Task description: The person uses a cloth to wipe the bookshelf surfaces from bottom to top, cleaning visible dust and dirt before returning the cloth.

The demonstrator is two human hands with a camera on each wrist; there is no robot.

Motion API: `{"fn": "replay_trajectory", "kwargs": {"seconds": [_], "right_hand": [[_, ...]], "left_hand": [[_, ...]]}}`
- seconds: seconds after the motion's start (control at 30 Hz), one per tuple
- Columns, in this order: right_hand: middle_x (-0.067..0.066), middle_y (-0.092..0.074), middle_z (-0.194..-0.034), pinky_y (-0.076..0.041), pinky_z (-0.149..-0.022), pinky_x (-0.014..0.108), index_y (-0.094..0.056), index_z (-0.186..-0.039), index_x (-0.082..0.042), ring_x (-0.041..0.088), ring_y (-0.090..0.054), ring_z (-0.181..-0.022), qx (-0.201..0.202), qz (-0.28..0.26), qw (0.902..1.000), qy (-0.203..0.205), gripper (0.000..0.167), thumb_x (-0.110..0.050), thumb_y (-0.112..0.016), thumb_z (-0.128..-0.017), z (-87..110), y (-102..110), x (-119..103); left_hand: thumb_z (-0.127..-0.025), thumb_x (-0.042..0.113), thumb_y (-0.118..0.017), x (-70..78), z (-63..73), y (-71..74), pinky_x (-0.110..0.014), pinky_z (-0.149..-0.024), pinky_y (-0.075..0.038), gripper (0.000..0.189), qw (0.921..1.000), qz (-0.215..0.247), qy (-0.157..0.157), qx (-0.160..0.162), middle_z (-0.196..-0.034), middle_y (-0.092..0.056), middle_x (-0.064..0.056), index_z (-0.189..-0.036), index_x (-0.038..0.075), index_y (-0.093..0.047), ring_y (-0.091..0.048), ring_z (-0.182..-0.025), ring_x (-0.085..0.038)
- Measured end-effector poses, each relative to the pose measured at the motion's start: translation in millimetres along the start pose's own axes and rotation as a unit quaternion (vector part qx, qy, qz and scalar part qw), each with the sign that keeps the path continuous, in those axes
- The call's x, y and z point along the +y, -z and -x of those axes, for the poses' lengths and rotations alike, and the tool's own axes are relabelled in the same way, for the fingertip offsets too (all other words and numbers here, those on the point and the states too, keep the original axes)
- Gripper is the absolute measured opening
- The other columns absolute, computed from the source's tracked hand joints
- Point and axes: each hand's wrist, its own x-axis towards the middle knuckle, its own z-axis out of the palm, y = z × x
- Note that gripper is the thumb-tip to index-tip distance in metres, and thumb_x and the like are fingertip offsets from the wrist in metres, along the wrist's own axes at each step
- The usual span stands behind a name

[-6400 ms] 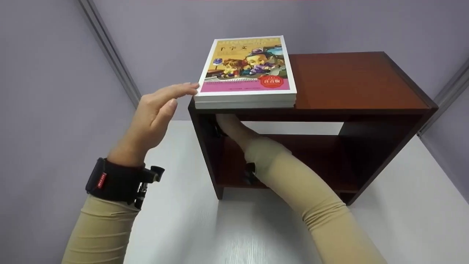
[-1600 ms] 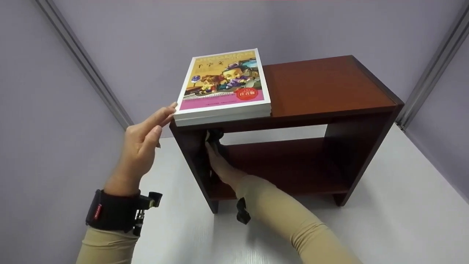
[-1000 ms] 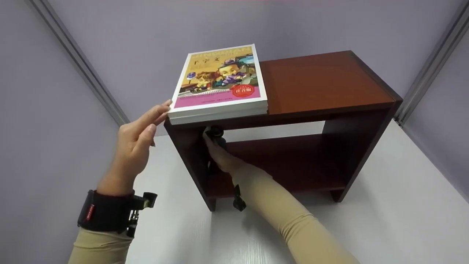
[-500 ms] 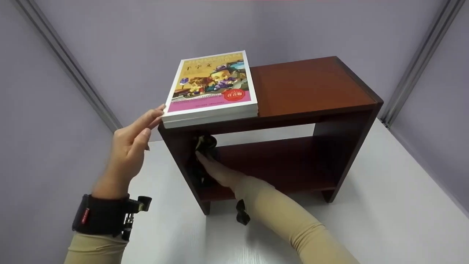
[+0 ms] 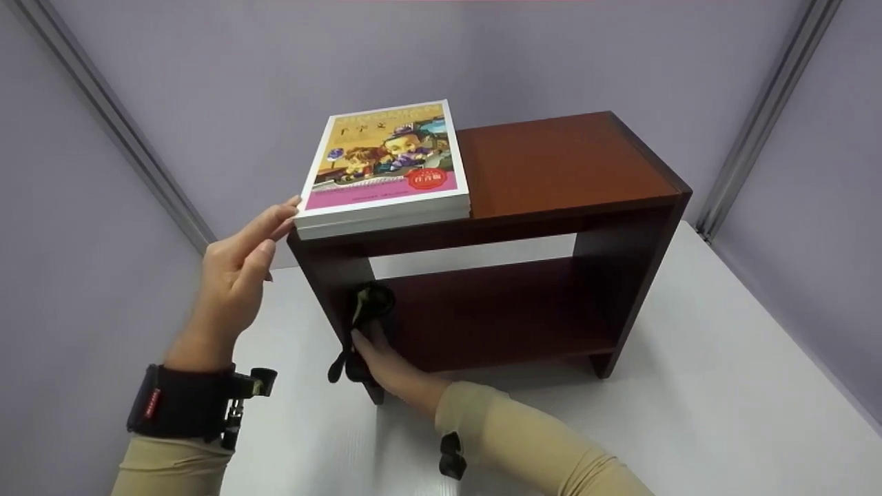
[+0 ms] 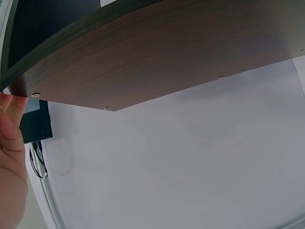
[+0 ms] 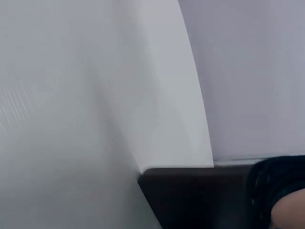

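Note:
My right hand (image 5: 393, 365) grips a dark, looped bundle (image 5: 373, 303) at the front left opening of a brown wooden shelf unit (image 5: 551, 169). The bundle shows a greenish patch, and a thin dark end hangs down from it; I cannot tell its kind. In the right wrist view, dark ribbed folds of the bundle (image 7: 267, 183) lie beside a bit of my hand. My left hand (image 5: 234, 282) has its fingers extended, fingertips at the left edge of the stacked books (image 5: 386, 158) on the unit's top. In the left wrist view, the left fingers (image 6: 16, 107) meet the unit's corner.
The unit has a lower shelf board (image 5: 496, 317) and a gap at the back. It stands on a white surface (image 5: 723, 331) between pale walls with metal corner strips (image 5: 765, 117). A dark box with cables (image 6: 37, 124) shows in the left wrist view.
My right hand has come down and forward from deep inside the unit, bringing the dark bundle to the front edge. The left hand stays by the books. The whole scene shifts left in view.

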Motion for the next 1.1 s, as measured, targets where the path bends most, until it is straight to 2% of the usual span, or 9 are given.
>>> {"fn": "replay_trajectory", "kwargs": {"seconds": [0.23, 0.4, 0.47, 0.73, 0.8, 0.87, 0.93, 1.03, 1.1], "right_hand": [[0.007, -0.008, -0.155, -0.011, -0.111, 0.040, -0.002, -0.151, -0.015, 0.020, -0.010, -0.139, 0.036, -0.009, 0.9987, 0.035, 0.071, -0.056, -0.022, -0.097, -0.4, -10, -13], [0.004, -0.003, -0.155, -0.005, -0.111, 0.038, 0.001, -0.150, -0.013, 0.016, -0.003, -0.139, 0.045, -0.020, 0.9932, 0.105, 0.065, -0.046, -0.023, -0.100, 3.9, -14, -31], [0.004, -0.004, -0.155, -0.006, -0.111, 0.038, 0.003, -0.150, -0.012, 0.015, -0.003, -0.139, 0.040, -0.025, 0.9904, 0.130, 0.063, -0.043, -0.023, -0.101, 7.2, -14, -43], [0.007, 0.000, -0.155, -0.005, -0.111, 0.032, 0.000, -0.149, -0.005, 0.014, 0.000, -0.139, 0.031, -0.001, 0.9870, 0.158, 0.063, -0.039, -0.023, -0.101, 20.7, -8, -112], [0.010, -0.015, -0.152, -0.008, -0.111, 0.029, -0.012, -0.147, -0.002, 0.013, -0.009, -0.138, 0.031, 0.007, 0.9805, 0.194, 0.057, -0.034, -0.024, -0.102, 21.5, -8, -125], [0.009, -0.035, -0.137, -0.014, -0.109, 0.026, -0.023, -0.140, -0.001, 0.013, -0.024, -0.132, 0.038, 0.018, 0.9726, 0.229, 0.047, -0.030, -0.024, -0.103, 21.0, -8, -133], [0.007, -0.042, -0.121, -0.018, -0.108, 0.024, -0.029, -0.133, -0.002, 0.012, -0.032, -0.125, 0.046, 0.025, 0.9686, 0.243, 0.040, -0.028, -0.025, -0.103, 20.1, -8, -135], [0.010, -0.035, -0.138, -0.013, -0.110, 0.026, -0.019, -0.143, -0.001, 0.013, -0.023, -0.133, 0.052, 0.032, 0.9701, 0.235, 0.050, -0.030, -0.024, -0.103, 19.7, -8, -130], [0.013, -0.015, -0.152, -0.007, -0.111, 0.029, -0.008, -0.148, 0.000, 0.014, -0.007, -0.139, 0.048, 0.033, 0.9728, 0.224, 0.057, -0.033, -0.023, -0.103, 18.4, -9, -124]], "left_hand": [[-0.089, 0.002, -0.039, 0.9, -2.9, 0.9, -0.019, -0.045, -0.036, 0.040, 1.0000, -0.003, 0.000, 0.000, -0.124, -0.059, -0.006, -0.122, 0.005, -0.061, -0.059, -0.109, -0.012], [-0.090, 0.003, -0.040, 1.4, -1.3, -0.4, -0.020, -0.045, -0.036, 0.039, 1.0000, -0.003, -0.001, 0.003, -0.124, -0.059, -0.006, -0.122, 0.005, -0.062, -0.059, -0.109, -0.012], [-0.090, 0.004, -0.040, 1.2, -0.7, -1.3, -0.020, -0.044, -0.036, 0.038, 1.0000, -0.003, -0.005, 0.004, -0.124, -0.059, -0.005, -0.121, 0.005, -0.062, -0.059, -0.108, -0.013], [-0.090, 0.004, -0.041, -0.6, 0.7, -2.2, -0.019, -0.044, -0.037, 0.038, 0.9999, -0.002, -0.013, 0.005, -0.124, -0.059, -0.005, -0.122, 0.004, -0.061, -0.059, -0.108, -0.013], [-0.090, 0.004, -0.041, -0.8, 1.0, -1.8, -0.019, -0.044, -0.037, 0.038, 0.9999, 0.001, -0.013, 0.007, -0.124, -0.059, -0.005, -0.122, 0.004, -0.062, -0.059, -0.108, -0.014], [-0.090, 0.003, -0.041, -1.0, 1.4, -1.7, -0.019, -0.044, -0.037, 0.038, 0.9999, 0.001, -0.012, 0.009, -0.124, -0.059, -0.005, -0.121, 0.004, -0.062, -0.059, -0.109, -0.014], [-0.090, 0.003, -0.041, -1.0, 1.5, -1.8, -0.019, -0.044, -0.037, 0.038, 0.9999, 0.000, -0.010, 0.009, -0.124, -0.059, -0.005, -0.121, 0.004, -0.062, -0.059, -0.109, -0.013], [-0.090, 0.003, -0.041, -0.9, 1.7, -1.7, -0.019, -0.044, -0.036, 0.038, 0.9999, -0.006, -0.008, 0.006, -0.125, -0.059, -0.004, -0.122, 0.005, -0.062, -0.058, -0.109, -0.013], [-0.090, 0.003, -0.041, -0.8, 2.2, -0.9, -0.019, -0.044, -0.036, 0.038, 0.9999, -0.010, -0.005, 0.006, -0.125, -0.059, -0.003, -0.122, 0.006, -0.062, -0.058, -0.109, -0.013]]}}
